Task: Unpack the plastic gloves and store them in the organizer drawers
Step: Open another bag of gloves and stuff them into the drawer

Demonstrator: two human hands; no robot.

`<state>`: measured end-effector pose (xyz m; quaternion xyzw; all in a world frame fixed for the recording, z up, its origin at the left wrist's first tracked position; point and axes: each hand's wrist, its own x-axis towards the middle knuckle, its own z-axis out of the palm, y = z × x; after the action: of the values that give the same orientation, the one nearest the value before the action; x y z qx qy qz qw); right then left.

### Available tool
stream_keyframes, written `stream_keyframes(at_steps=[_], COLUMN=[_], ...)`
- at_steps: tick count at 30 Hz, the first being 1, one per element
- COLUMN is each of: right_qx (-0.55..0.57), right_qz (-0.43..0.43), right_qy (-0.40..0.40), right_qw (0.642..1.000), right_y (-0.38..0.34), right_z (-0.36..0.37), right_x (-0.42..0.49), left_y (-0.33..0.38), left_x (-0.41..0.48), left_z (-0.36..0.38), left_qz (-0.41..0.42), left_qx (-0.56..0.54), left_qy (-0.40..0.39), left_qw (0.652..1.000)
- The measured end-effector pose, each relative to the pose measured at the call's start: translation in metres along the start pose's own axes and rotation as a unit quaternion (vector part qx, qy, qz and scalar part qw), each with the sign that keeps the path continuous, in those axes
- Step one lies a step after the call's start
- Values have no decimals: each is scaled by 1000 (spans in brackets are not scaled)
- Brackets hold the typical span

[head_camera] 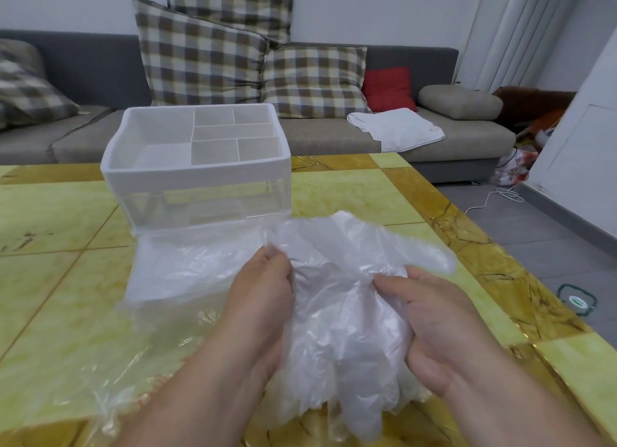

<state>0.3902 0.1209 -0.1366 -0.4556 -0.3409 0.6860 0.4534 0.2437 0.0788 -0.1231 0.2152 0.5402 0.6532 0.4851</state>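
Observation:
Both my hands hold a bunch of thin clear plastic gloves (pixel 344 316) above the table's front. My left hand (pixel 263 289) pinches the bunch at its upper left edge. My right hand (pixel 424 319) grips its right side with curled fingers. Behind them stands the white organizer (pixel 197 172) with a divided top tray and a clear body. Its clear drawer (pixel 187 266) is pulled out toward me and holds some clear plastic. An empty clear wrapper (pixel 100 373) lies flat on the table at the lower left.
The yellow-green tiled table (pixel 56 219) fills the foreground; its right edge drops to a grey floor with a white cable (pixel 494 196). A grey sofa (pixel 320 136) with checked cushions and a white cloth (pixel 397 127) stands behind.

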Motion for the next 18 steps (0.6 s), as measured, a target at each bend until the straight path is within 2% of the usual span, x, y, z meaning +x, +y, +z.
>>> stream_keyframes(at_steps=[15,18], right_qx=[-135,-155], right_qz=[-71,-81], right_qy=[40,60], right_qw=[987,983], right_y=[5,8], right_z=[6,7], right_x=[-6,-5], left_y=[-6,-4], left_x=[1,-4], left_z=[2,3], left_qz=[-4,-12], left_qx=[56,24], left_qy=[112,80], left_qw=[992,996])
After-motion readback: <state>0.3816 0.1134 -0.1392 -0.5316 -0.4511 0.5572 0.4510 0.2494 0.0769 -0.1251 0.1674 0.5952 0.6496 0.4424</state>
